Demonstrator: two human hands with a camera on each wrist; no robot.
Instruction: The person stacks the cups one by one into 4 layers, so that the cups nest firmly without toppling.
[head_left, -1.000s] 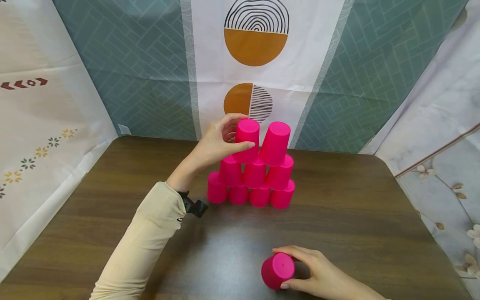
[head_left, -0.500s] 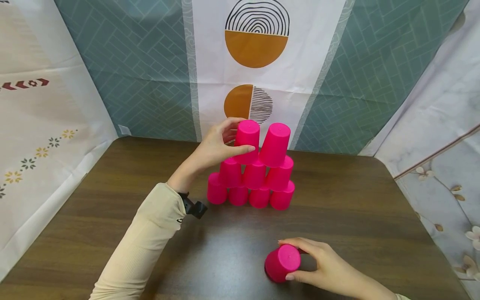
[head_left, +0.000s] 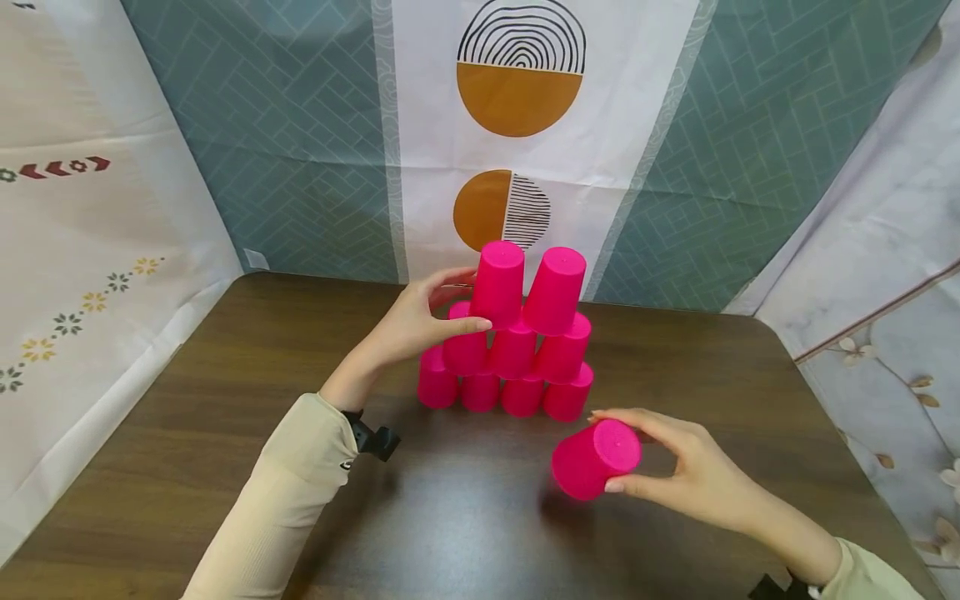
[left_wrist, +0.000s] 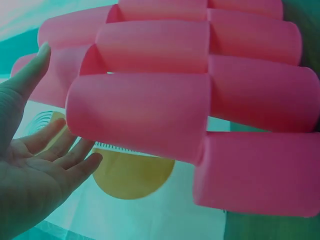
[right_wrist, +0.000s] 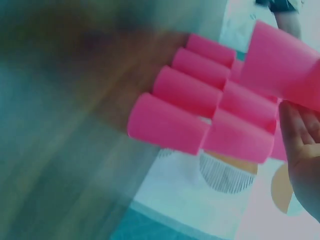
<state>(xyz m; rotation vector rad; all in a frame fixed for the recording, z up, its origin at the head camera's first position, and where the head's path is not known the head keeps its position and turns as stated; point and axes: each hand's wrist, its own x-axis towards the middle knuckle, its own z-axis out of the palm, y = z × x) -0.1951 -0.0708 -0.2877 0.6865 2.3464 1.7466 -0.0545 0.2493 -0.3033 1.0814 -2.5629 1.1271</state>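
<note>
A pyramid of upside-down pink plastic cups (head_left: 513, 350) stands on the table, with two cups in its top row. My left hand (head_left: 416, 321) is beside the top-left cup (head_left: 498, 285). In the left wrist view its thumb and fingers are spread and stand apart from the nearest cup (left_wrist: 140, 107). My right hand (head_left: 697, 467) grips another pink cup (head_left: 585, 467) between thumb and fingers, in front of the pyramid's right side. That cup is tilted and raised off the table, and the right wrist view shows the fingers along its side.
The brown wooden table (head_left: 300, 333) runs back to a patterned cloth backdrop (head_left: 315, 150). Printed cloths hang at the left (head_left: 97, 233) and right (head_left: 885, 333). A dark strap with a small device (head_left: 375, 437) is around the left wrist.
My right hand has lifted the cup off the table and carried it forward toward the pyramid. My left hand has let go of the top-left cup and drawn slightly down and left.
</note>
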